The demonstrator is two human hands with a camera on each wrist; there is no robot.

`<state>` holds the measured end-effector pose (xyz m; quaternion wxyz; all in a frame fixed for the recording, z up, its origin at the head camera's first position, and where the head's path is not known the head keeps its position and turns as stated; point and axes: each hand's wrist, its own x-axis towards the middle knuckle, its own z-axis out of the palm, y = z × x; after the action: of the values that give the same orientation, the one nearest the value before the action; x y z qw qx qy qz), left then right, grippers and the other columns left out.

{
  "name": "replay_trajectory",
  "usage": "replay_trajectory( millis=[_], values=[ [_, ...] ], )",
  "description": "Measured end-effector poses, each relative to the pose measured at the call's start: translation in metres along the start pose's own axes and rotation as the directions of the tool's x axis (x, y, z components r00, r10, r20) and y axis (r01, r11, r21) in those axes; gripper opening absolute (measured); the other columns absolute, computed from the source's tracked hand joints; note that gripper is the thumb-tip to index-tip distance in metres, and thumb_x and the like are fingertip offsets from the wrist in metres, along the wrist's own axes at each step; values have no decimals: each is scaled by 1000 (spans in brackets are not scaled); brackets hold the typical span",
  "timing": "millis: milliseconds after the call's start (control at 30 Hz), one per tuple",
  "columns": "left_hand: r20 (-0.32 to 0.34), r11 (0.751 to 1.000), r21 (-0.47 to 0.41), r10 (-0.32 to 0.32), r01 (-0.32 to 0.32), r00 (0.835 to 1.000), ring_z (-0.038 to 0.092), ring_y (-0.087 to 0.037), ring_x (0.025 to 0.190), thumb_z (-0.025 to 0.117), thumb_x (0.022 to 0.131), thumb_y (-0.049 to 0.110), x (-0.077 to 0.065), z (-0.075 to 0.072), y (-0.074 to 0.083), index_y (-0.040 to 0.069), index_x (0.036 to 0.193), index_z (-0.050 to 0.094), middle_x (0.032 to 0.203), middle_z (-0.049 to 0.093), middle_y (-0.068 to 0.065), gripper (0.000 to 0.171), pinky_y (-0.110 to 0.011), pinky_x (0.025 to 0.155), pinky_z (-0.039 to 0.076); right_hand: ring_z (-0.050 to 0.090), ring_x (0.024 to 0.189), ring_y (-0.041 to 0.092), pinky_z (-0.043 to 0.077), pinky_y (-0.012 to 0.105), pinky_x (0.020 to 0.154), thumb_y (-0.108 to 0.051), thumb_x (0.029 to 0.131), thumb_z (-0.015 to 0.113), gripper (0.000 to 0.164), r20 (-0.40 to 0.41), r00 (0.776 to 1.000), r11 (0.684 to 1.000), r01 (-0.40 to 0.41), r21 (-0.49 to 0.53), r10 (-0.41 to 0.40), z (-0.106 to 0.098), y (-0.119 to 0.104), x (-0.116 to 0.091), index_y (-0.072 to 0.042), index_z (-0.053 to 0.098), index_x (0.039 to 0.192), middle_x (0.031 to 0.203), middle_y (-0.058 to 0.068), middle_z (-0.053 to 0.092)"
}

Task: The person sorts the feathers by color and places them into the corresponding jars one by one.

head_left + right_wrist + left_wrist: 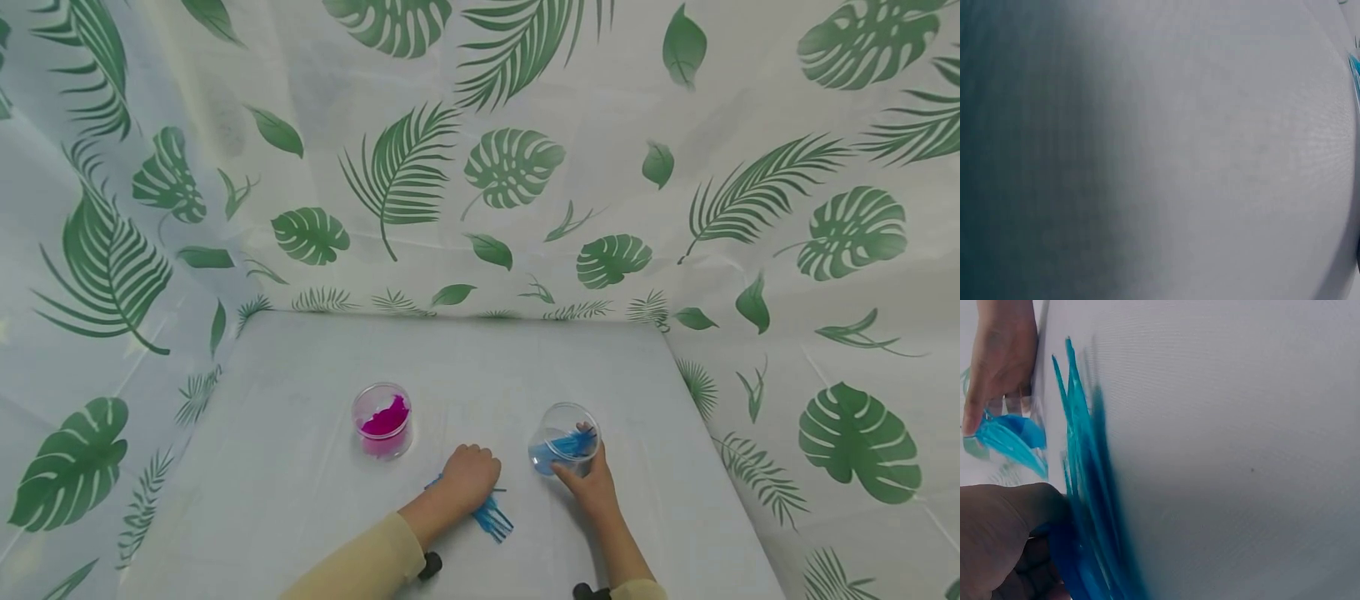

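Observation:
My left hand point(472, 477) is curled round a bundle of thin blue strips point(493, 521), low over the white table. Loose strip ends stick out past the thumb in the left wrist view. To the right, my right hand point(596, 483) grips a clear round tub point(562, 417) by its side, thumb at the front and fingers partly hidden behind. More blue strips point(1013, 447) lie inside that tub, which looks tilted. The right wrist view shows mostly table surface and a sliver of blue strips point(1355, 72) at its right edge.
A second clear tub point(367, 404), left of my left hand, holds magenta material point(387, 418). The white-covered table point(300, 517) meets leaf-printed sheeting point(525, 242) at the back and both sides.

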<state>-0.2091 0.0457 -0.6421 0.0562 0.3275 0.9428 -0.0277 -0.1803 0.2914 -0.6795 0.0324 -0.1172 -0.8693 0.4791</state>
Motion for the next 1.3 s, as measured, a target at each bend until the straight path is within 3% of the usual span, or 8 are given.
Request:
replay_trajectory(
  millis=[167, 267, 467, 600, 867, 1067, 1133, 1300],
  values=[
    [24, 1000, -19, 10, -9, 1000, 47, -13, 72, 64, 92, 19, 2, -7, -4, 21, 94, 69, 81, 61, 4, 6, -28, 68, 43, 24, 148, 45, 17, 63, 119, -36, 78, 82, 102, -2, 1000, 1000, 6, -12, -6, 0, 1, 0, -17, 20, 156, 160, 18, 29],
    [3, 998, -60, 28, -28, 1000, 51, -13, 74, 63, 94, 22, 7, -15, -10, 21, 97, 69, 85, 64, 4, 8, -28, 69, 44, 24, 147, 45, 17, 64, 118, -36, 78, 83, 102, -5, 1000, 1000, 6, -9, -6, 0, 1, 0, -16, 20, 156, 160, 19, 29],
    [-83, 993, -96, 58, -66, 995, 58, -12, 82, 65, 95, 30, 17, -52, -27, 21, 103, 70, 92, 67, 6, 13, -26, 72, 48, 22, 148, 44, 16, 63, 119, -38, 77, 83, 104, 5, 1000, 1000, -12, -5, 12, -1, 2, 0, -19, 19, 157, 161, 17, 27],
    [-181, 992, -93, 65, -83, 981, 60, -12, 84, 62, 97, 31, 25, -73, -42, 22, 103, 70, 93, 67, 7, 14, -26, 73, 49, 21, 149, 44, 16, 63, 119, -38, 78, 82, 103, 15, 1000, 1000, -22, 4, 22, -1, 3, 1, -20, 19, 157, 162, 17, 26],
    [-440, 980, -150, 54, -132, 896, 60, -12, 75, 62, 96, 27, 37, -101, -59, 20, 95, 71, 85, 68, 7, 11, -27, 67, 50, 23, 148, 45, 17, 65, 118, -35, 78, 83, 100, 1, 1000, 1000, -10, 10, 10, -1, 0, -1, -20, 21, 156, 161, 19, 27],
    [-541, 974, -149, 63, -170, 839, 60, -12, 73, 65, 94, 25, 42, -109, -60, 19, 94, 71, 83, 68, 7, 8, -28, 66, 51, 24, 146, 48, 18, 68, 116, -33, 78, 83, 99, -10, 1000, 1000, -9, 8, 9, -1, -1, 0, -20, 22, 156, 160, 22, 28],
    [-540, 975, -147, 63, -168, 839, 61, -12, 74, 64, 95, 26, 43, -111, -59, 19, 94, 71, 84, 68, 7, 10, -28, 66, 51, 22, 148, 46, 17, 66, 117, -35, 79, 82, 100, -1, 1000, 1000, -22, 7, 22, -1, -1, 0, -21, 21, 156, 161, 21, 27],
    [-493, 975, -165, 51, -151, 868, 61, -11, 77, 59, 99, 29, 46, -118, -54, 21, 98, 71, 88, 69, 8, 15, -28, 70, 52, 21, 148, 46, 16, 65, 118, -36, 78, 82, 101, 7, 999, 999, -39, 3, 39, -1, -1, 0, -20, 20, 156, 161, 20, 26]
  ],
)
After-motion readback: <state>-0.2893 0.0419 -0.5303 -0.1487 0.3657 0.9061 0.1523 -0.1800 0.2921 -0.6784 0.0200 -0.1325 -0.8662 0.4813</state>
